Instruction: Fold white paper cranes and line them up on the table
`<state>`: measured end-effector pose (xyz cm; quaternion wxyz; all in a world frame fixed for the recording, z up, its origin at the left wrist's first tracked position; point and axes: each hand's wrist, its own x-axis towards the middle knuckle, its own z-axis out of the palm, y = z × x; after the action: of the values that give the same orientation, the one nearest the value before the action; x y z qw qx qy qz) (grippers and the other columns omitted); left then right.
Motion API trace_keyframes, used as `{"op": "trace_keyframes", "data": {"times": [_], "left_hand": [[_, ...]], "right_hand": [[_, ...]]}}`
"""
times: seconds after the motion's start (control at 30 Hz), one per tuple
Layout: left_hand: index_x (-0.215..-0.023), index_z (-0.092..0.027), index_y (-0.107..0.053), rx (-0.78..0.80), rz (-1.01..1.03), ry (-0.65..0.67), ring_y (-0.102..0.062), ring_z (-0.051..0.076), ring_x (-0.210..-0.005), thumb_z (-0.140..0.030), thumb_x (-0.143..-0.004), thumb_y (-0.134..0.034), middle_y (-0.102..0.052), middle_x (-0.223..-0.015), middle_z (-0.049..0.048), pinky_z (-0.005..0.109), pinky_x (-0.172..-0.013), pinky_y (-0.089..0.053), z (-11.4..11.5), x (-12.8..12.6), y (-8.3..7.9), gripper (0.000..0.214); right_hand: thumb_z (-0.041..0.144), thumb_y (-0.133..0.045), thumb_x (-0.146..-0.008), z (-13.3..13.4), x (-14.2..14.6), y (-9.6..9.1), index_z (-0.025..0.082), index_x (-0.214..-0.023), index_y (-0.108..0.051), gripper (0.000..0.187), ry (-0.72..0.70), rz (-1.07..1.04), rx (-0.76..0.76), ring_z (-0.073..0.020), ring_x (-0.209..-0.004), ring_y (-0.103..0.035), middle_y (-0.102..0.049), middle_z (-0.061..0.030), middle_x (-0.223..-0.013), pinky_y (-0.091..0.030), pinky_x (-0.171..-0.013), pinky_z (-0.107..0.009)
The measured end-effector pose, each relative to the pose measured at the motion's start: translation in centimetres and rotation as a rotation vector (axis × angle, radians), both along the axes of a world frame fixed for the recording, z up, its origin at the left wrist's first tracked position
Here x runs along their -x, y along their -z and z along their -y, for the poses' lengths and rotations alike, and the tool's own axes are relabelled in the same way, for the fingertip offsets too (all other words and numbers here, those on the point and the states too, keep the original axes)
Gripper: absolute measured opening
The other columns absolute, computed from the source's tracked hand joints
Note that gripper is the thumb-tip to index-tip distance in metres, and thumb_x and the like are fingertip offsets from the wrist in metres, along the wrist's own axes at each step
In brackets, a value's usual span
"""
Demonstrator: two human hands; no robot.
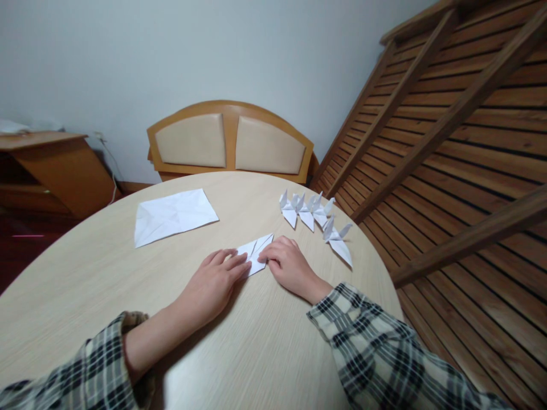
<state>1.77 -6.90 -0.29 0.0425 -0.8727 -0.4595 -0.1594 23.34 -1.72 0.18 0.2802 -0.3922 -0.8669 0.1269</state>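
Observation:
A small folded piece of white paper [255,254] with creased flaps lies on the table in front of me. My left hand [220,279] rests over its left end, fingers stretched out and a little apart, pressing it to the tabletop. At the right edge, the bent fingers of my right hand [288,266] close on the paper, with thumb and forefinger near each other. Both hands cover parts of the sheet. Farther right, several white origami cranes [306,214] sit in a row, and one crane [339,244] stands nearer my right hand.
A stack or sheet of creased white paper [175,217] lies at the left back of the round wooden table [239,364]. Behind the table is a padded headboard [231,142]. Wooden slats [448,159] lean along the right side, and a brown desk [55,165] stands at the left.

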Motion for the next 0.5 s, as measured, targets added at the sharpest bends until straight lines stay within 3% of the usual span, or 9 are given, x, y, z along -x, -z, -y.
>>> {"op": "trace_keyframes", "data": {"times": [0.2, 0.3, 0.5], "left_hand": [[-0.116, -0.021, -0.069, 0.013, -0.006, -0.008, -0.059, 0.029, -0.120, -0.005, -0.093, -0.049, -0.069, -0.128, 0.0062, 0.048, -0.100, -0.048, -0.2, 0.1, -0.1, 0.035], [-0.122, -0.018, -0.066, 0.038, 0.018, -0.012, -0.060, 0.028, -0.118, -0.002, -0.091, -0.046, -0.072, -0.121, 0.0082, 0.047, -0.099, -0.049, -0.7, 0.6, 0.0, 0.040], [-0.120, -0.017, -0.067, 0.115, 0.121, 0.020, -0.063, 0.027, -0.113, -0.012, -0.093, -0.049, -0.073, -0.116, 0.0099, 0.045, -0.098, -0.051, -1.7, 1.4, 0.0, 0.033]], "right_hand": [[0.002, -0.053, -0.083, 0.2, -0.1, -0.2, 0.023, -0.088, -0.074, 0.030, -0.023, 0.002, -0.005, -0.0196, -0.098, -0.057, -0.074, -0.0003, -0.093, -0.037, -0.092, -0.037], [0.008, -0.055, -0.085, 0.6, 0.0, -0.6, 0.024, -0.097, -0.073, 0.026, -0.100, 0.052, -0.006, -0.0204, -0.101, -0.056, -0.073, -0.0015, -0.100, -0.037, -0.092, -0.037], [0.017, -0.062, -0.084, 1.0, 0.1, -0.9, 0.021, -0.107, -0.069, 0.024, -0.140, 0.099, -0.026, -0.0222, -0.105, -0.054, -0.069, -0.0046, -0.106, -0.036, -0.092, -0.037]]}}
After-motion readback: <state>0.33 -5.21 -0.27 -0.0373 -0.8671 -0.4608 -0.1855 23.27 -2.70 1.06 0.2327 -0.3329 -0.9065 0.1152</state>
